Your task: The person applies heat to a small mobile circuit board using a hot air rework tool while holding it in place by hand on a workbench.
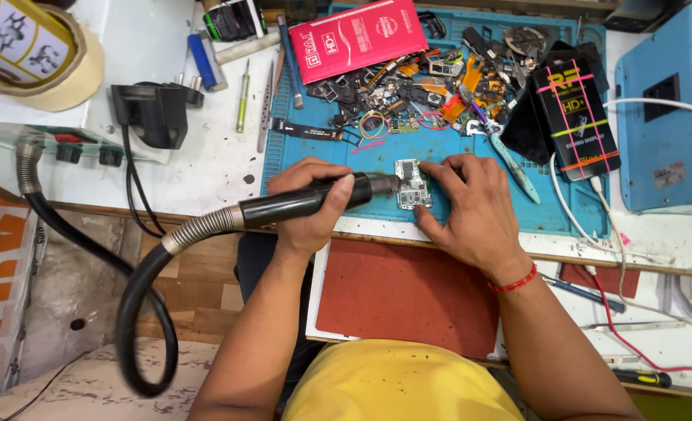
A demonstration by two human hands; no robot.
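Nearest to me I see a yellow shirt (397,390) at the bottom edge and, just beyond it, a flat rust-red mat (408,292) lying on a lower shelf under the desk (205,164) edge. My left hand (311,204) has its fingers wrapped tight around the black cylindrical handle of a hot-air wand (315,199), whose ribbed metal collar and thick black hose (139,312) loop down to the left toward the floor. The wand's nozzle points right and ends just beside a small green-and-silver phone circuit board (412,185), which lies on the blue silicone work mat (315,160) near its front edge. My right hand (471,206), with a red thread bracelet (515,279) at the wrist, rests on the mat with its fingers spread, the fingertips pressing the board's right side and top edge. Farther back, a heap of dismantled phone parts and flex cables (424,86) covers the mat, with a red flat packet (358,35) above it and a black boxed phone display (576,117) to the right. To the left stand a black plug adapter (155,113) and a roll of tan tape (46,51); a pale blue machine (670,109) sits far right.
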